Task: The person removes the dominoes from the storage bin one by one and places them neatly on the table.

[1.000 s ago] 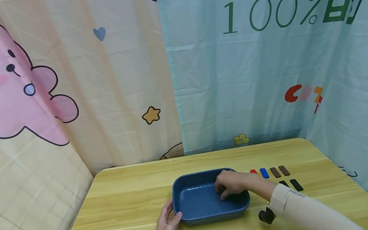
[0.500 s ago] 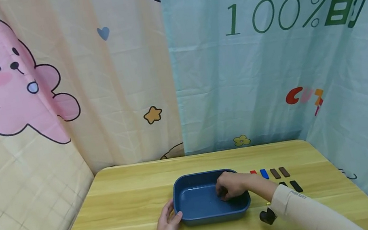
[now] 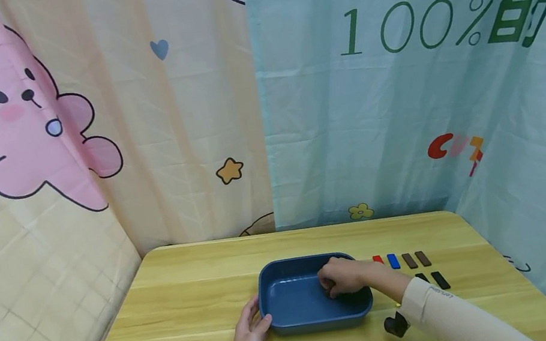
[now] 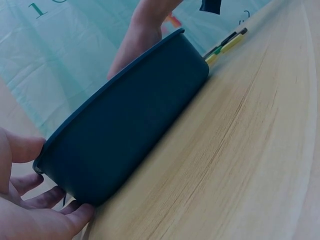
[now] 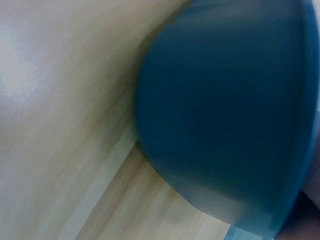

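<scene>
A dark blue rectangular bin (image 3: 312, 327) stands on the wooden table. My left hand (image 3: 247, 336) grips its left end; in the left wrist view the thumb lies at the rim and the fingers reach against the lower side of the bin (image 4: 130, 110). Over the bin's right rim, my right hand (image 3: 343, 277) reaches inside with curled fingers. The fingertips point down near the bin floor, and I cannot tell whether they hold something. The outer wall of the bin (image 5: 225, 110) fills much of the right wrist view, hiding most of that hand.
Right of the bin lie small flat blocks: a red block (image 3: 378, 259), a blue block (image 3: 393, 261), brown blocks (image 3: 422, 258) and black blocks (image 3: 440, 280). A yellow block (image 4: 232, 42) shows in the left wrist view. Printed curtains (image 3: 187, 118) hang behind the table (image 3: 193, 306).
The head view has shifted slightly, so the curtain prints sit a little further right and lower. Both hands stay at the bin, with only slight movement of the right fingers.
</scene>
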{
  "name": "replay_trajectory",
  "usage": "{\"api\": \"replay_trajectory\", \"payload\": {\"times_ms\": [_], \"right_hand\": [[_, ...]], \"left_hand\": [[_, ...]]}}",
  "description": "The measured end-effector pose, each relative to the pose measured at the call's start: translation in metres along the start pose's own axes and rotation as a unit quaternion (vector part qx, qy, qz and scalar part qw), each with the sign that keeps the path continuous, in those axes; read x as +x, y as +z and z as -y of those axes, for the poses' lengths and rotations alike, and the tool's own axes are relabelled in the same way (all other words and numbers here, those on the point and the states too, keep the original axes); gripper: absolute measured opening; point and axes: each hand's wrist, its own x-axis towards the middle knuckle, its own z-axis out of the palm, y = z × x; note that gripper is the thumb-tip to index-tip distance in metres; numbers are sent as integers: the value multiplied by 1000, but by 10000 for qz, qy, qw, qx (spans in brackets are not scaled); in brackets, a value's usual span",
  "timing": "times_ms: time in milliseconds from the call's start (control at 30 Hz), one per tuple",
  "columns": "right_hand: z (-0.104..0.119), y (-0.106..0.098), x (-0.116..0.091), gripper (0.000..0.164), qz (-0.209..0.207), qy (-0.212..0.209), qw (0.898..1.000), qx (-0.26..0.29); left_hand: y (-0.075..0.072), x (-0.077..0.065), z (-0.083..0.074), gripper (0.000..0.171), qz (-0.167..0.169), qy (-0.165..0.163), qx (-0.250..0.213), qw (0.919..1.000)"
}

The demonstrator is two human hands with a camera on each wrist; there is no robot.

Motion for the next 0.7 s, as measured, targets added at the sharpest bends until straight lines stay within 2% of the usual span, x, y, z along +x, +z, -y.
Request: {"api": "replay_trajectory", "payload": {"times_ms": [133,400,700], "right_hand": [[-4,-4,-4,27,-267,-96,9995,151],[-9,-9,-9,25,-482,-27,9964,696],[-17,-18,-28,21,-1035,-116,9859,1306]], "left_hand": [[2,1,1,62,-50,-33,11,10000],[1,1,1,63,-33,-53,15,10000],[0,1,2,63,-44,-68,13,10000]]}}
